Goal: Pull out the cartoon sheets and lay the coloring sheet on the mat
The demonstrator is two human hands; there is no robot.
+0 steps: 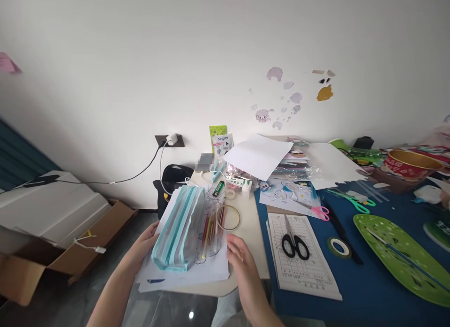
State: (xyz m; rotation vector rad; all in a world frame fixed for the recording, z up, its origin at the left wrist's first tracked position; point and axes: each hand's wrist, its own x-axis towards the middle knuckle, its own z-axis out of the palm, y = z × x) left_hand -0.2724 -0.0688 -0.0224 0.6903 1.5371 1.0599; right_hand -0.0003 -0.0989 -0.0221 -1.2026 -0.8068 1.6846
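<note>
A pale blue and grey pencil case lies on a stack of white paper sheets at the near left edge of the table. My left hand rests against the left side of the case and the papers, fingers apart. My right hand hovers open just right of the papers, palm down, holding nothing. Several coloured pens in a clear sleeve lie beside the case. A thin ring sits on the table behind my right hand.
Black scissors lie on a printed form. Pink scissors, green scissors, a tape roll and a green leaf-shaped tray sit on the blue cloth. An open cardboard box stands on the floor at left.
</note>
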